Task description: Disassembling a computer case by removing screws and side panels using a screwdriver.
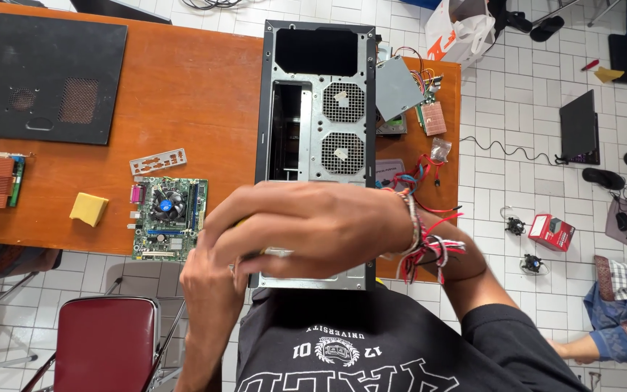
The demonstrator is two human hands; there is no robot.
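Note:
An open black and grey computer case point(321, 94) lies on the orange table point(197, 94), with two round fan grilles showing inside. My right hand point(306, 225) reaches across from the right, a corded bracelet on its wrist, and curls over the case's near end. My left hand point(212, 283) comes up from below at the near left corner, partly under the right hand. A sliver of something yellow point(239, 223) shows between the right fingers; what it is stays hidden.
Left of the case lie a green motherboard point(168, 214), a metal port plate point(157, 161), a yellow block point(89, 209), a black side panel point(48, 78) and a copper-finned card point(1, 181). A power supply point(397, 91) with wires sits right. A red chair point(107, 345) stands below; another person's leg point(618, 319) is at right.

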